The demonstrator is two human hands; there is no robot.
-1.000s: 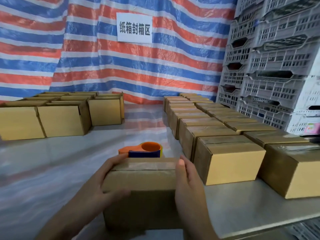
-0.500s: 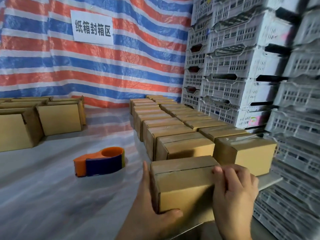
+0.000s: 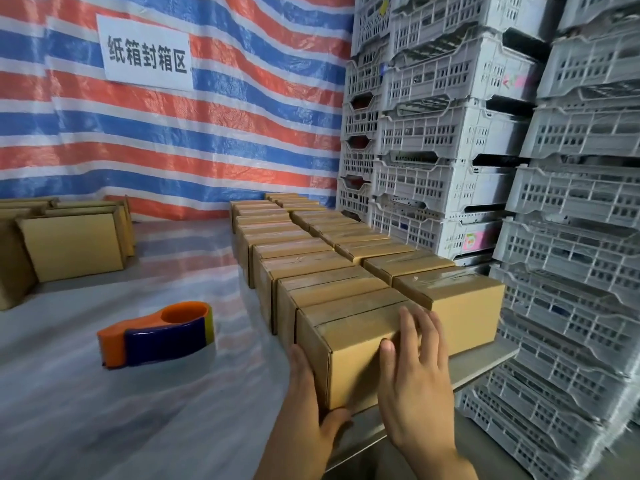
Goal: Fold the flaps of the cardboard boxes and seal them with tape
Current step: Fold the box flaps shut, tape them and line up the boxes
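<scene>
A taped cardboard box sits at the near end of the left row of sealed boxes, against the box behind it. My left hand lies flat on its left side, with the thumb at the lower front corner. My right hand presses on its front face, fingers straight and spread up to the top edge. An orange and blue tape dispenser lies on the table to the left, apart from both hands.
A second row of sealed boxes runs along the right, near the table's metal edge. Open boxes stand at the far left. Stacked white plastic crates wall off the right side. A striped tarp hangs behind.
The box went from the table's middle to the right and now stands at the front of the left row. My right hand shifted from its right side to its front face.
</scene>
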